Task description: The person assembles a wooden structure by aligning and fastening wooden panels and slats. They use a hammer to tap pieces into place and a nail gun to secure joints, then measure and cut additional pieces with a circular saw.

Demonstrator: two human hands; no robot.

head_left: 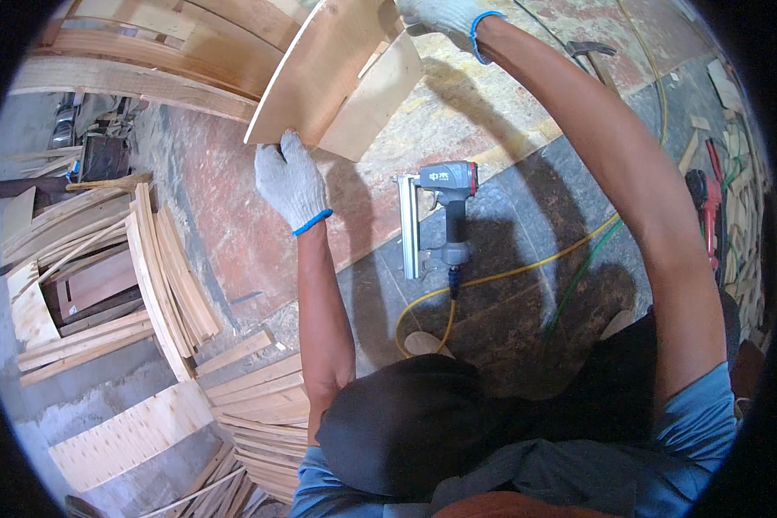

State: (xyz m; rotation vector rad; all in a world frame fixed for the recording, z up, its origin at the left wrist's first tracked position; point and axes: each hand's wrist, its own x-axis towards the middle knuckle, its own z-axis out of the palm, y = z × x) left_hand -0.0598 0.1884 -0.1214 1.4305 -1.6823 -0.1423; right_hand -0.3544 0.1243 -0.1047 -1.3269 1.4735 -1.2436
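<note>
1. up top, your plywood panel [306, 82] stood tilted at the upper edge of view, and a smaller pale board [380, 99] met its right face!
2. your left hand [291, 183], gloved in white, had its fingers grasping the panel's lower edge, near the bottom corner.
3. your right hand [440, 15] reached far forward, up by the panel's top end; the picture's edge cut it off, so whether those fingers were gripping, you couldn't tell.
4. behind the panel, to the left, sat a wooden frame [138, 84] of long bars, overlapped by the panel; touching or apart, impossible to say.
5. and right between your arms, on the floor [233, 203], there was the nail gun [451, 194], well within the working space!
6. its yellow hose [514, 263] looped close to your feet and ran off right, with a green hose [574, 289] near it.
7. out to the right, a hammer [591, 49] lay beyond your forearm, and a red tool [710, 220] sat near the rim.
8. over on your left, crowding that side: curved wooden strips [160, 276] in piles, plus a spotted board [134, 436] lower down.
</note>
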